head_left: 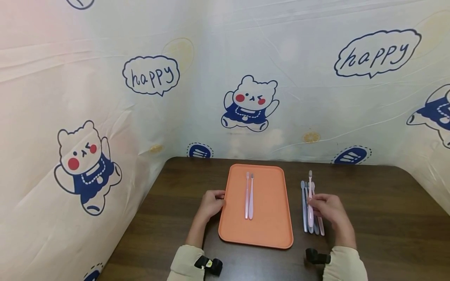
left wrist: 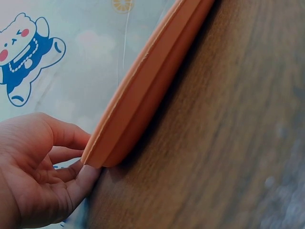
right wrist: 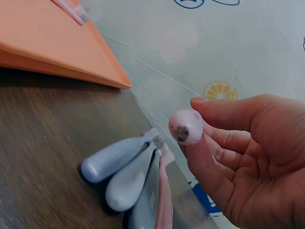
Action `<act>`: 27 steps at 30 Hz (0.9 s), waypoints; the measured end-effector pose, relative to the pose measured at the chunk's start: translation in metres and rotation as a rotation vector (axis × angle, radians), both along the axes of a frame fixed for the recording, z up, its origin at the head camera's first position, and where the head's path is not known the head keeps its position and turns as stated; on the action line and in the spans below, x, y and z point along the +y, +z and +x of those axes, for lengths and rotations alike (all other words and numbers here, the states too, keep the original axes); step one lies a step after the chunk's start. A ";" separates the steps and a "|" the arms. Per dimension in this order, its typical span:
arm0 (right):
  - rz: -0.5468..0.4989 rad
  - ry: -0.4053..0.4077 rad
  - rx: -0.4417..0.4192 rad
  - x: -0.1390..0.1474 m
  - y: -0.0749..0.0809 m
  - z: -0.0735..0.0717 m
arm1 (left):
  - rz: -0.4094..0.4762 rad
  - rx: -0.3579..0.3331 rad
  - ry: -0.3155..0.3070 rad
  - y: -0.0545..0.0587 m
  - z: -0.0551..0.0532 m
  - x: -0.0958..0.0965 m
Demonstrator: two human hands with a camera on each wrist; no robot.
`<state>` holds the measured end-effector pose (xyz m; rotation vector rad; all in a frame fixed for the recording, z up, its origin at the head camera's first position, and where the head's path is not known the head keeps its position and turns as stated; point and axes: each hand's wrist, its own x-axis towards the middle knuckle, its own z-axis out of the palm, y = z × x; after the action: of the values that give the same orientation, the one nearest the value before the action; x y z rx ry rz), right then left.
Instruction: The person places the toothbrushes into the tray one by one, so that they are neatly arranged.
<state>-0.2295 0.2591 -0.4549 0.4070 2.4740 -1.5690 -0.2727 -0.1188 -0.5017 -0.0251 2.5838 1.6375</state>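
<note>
My left hand (head_left: 212, 205) pinches the left rim of an orange tray (head_left: 270, 203), thumb and fingers around its edge in the left wrist view. Two toothbrushes lie side by side on the tray, a thin pink one (head_left: 247, 201) and a wider lilac one (head_left: 251, 203), heads toward the back. To the tray's right, my right hand (head_left: 330, 208) pinches a pale pink toothbrush (head_left: 310, 219) between thumb and fingers. Its handle end (right wrist: 186, 126) faces the right wrist camera, above several toothbrushes bunched on the table, among them a blue one (right wrist: 114, 157) and a grey one (right wrist: 145, 202).
The dark wooden table (head_left: 168, 203) reaches back to a pale curtain (head_left: 302, 101) printed with bears and speech bubbles. The curtain also rises along the left and right sides. A black wrist camera (head_left: 212, 266) sits on the left sleeve, another (head_left: 316, 256) by the right sleeve.
</note>
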 end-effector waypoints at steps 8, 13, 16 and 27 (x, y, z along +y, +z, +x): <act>0.001 0.027 0.028 -0.009 0.001 -0.004 | -0.006 0.005 -0.002 0.000 -0.002 -0.001; -0.014 0.050 0.030 -0.013 -0.002 -0.003 | -0.002 -0.023 -0.009 0.000 0.000 -0.001; -0.009 0.055 0.026 -0.015 -0.003 -0.003 | 0.002 -0.039 -0.011 0.000 0.002 -0.001; -0.016 0.080 0.062 -0.034 -0.002 -0.007 | 0.005 -0.025 -0.005 0.001 0.000 0.000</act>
<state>-0.2370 0.2250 -0.4564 0.2572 2.4884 -1.5926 -0.2725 -0.1193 -0.5003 -0.0383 2.5591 1.6308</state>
